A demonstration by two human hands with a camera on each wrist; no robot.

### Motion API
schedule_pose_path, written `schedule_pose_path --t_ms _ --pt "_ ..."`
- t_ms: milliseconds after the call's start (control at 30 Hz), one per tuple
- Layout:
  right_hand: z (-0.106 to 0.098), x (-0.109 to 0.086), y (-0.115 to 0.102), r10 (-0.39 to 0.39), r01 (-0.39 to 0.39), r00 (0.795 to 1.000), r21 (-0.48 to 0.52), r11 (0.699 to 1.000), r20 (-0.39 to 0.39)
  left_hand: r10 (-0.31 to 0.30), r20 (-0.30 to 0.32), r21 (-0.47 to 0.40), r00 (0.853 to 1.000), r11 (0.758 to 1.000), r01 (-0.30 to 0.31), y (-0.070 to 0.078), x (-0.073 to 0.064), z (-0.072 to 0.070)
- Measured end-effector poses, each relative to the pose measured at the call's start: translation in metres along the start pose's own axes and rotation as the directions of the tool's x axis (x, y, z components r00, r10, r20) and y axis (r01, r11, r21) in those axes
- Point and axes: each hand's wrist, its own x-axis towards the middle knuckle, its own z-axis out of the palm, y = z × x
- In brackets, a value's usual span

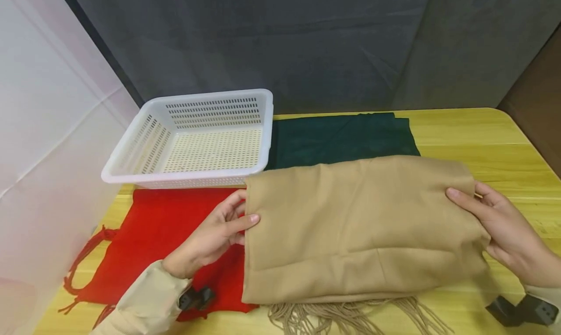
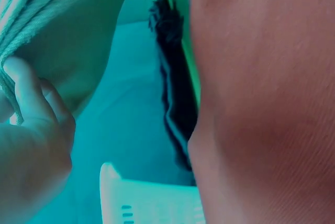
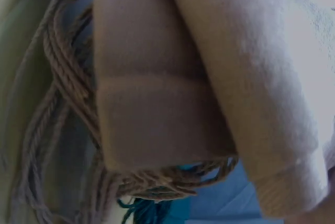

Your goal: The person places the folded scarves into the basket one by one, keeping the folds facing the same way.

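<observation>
A folded tan scarf (image 1: 350,228) with twisted fringe (image 1: 324,318) along its near edge is held up by both hands in the head view. My left hand (image 1: 210,237) pinches its left edge, thumb on top and the other fingers behind the cloth. At the opposite end, my right hand (image 1: 504,223) grips the scarf with the thumb in front and the fingers behind. Close up in the right wrist view, the folded layers (image 3: 162,119) of the scarf hang beside loose cords. A red scarf (image 1: 175,223) lies below and left, partly covered by the tan one.
A white slotted plastic basket (image 1: 184,175) stands at the back left of the wooden table (image 1: 460,130). Behind the tan scarf, a folded dark green cloth (image 1: 342,135) lies against the basket's right side. A grey curtain (image 1: 280,43) hangs beyond the table's far edge.
</observation>
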Motion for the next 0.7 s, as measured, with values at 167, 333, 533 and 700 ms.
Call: schedule_pose_path --t_ms 167,333,533,700 --pt "0.009 0.006 -0.006 -0.019 0.018 0.999 -0.038 0.999 -0.028 0.055 -0.032 -0.017 0.998 0.998 -0.056 0.007 -0.004 -0.005" --pt "0.017 0.013 -0.009 -0.034 0.034 0.999 -0.017 0.999 0.015 0.073 -0.081 -0.023 0.994 0.997 -0.075 0.015 -0.008 -0.009" --pt "0.037 0.025 -0.015 -0.016 0.016 0.998 0.000 1.000 0.057 0.134 -0.123 -0.044 0.983 0.989 -0.140 0.028 -0.014 -0.014" --pt "0.056 0.037 -0.026 -0.023 0.022 0.995 0.010 1.000 0.093 0.176 -0.178 -0.048 0.968 0.981 -0.187 0.044 -0.019 -0.020"
